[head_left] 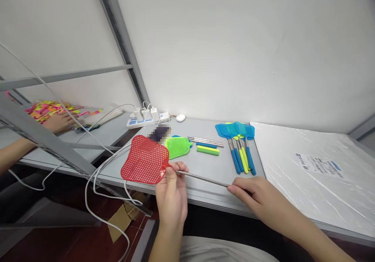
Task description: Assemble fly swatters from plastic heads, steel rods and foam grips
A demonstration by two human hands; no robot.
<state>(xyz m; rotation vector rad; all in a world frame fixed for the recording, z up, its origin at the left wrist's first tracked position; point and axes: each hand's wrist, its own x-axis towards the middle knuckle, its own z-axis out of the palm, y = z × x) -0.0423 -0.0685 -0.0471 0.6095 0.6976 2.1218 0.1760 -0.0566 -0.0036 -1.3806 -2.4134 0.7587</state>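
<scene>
My left hand (172,191) is closed on the neck of a red fly swatter head (145,160), where a thin metal rod (205,179) meets it. The rod's other end runs into my right hand (258,195), which is closed around it; any grip inside that hand is hidden. Behind them on the table lie a green swatter head (178,146) with a blue one partly under it, several loose metal rods (205,141), and blue, yellow and green handle tubes (208,151). To the right is a pile of whole swatters (241,148) with blue and yellow handles.
A power strip (148,119) with plugs and a white oval case (181,118) stand by the wall. White cables (96,180) hang over the table's left edge. Plastic-wrapped board (316,168) covers the right side. Beyond a metal frame, another person's hand (60,122) touches colourful pieces.
</scene>
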